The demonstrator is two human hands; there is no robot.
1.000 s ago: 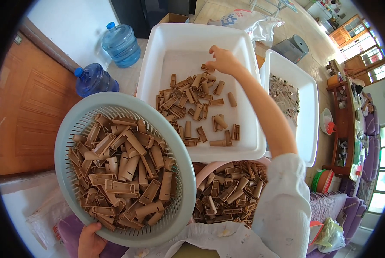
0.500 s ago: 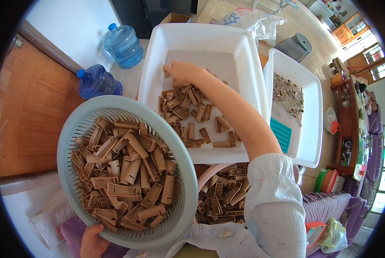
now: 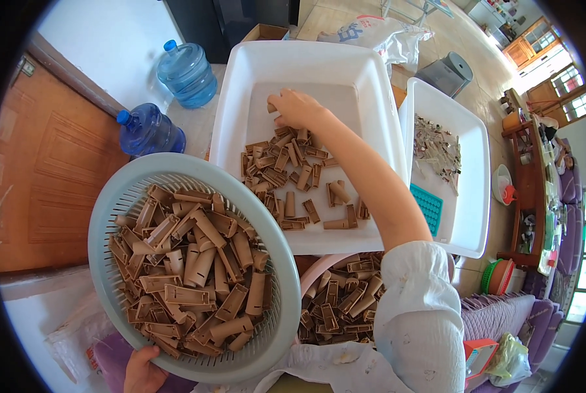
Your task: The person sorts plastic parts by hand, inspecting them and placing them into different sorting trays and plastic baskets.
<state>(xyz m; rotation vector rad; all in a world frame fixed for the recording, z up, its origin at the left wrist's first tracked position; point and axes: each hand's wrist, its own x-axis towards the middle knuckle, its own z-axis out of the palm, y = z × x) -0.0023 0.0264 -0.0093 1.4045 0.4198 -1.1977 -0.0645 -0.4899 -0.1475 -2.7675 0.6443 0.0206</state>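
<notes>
My left hand (image 3: 145,372) grips the near rim of a grey-green slotted plastic basket (image 3: 103,196), thumb on top and fingers mostly hidden. The basket is tilted and heaped with brown half-round plastic pieces (image 3: 195,262) that have small slots. Inside a large white tub (image 3: 306,59), my right hand (image 3: 297,109) is held above the far end of a loose pile of similar brown pieces (image 3: 283,157). Its fingers are closed, with a brown piece (image 3: 272,107) showing at the tips.
A pink-rimmed basin (image 3: 319,268) of brown pieces sits below the tub. To the right, a second white tub (image 3: 479,164) holds thin clear parts and a teal tray (image 3: 426,208). Two blue water jugs (image 3: 187,75) stand at left near a wooden door (image 3: 57,177).
My right hand has moved to the right over the tub, still closed. The left hand and the basket have stayed nearly in place; the view has shifted slightly.
</notes>
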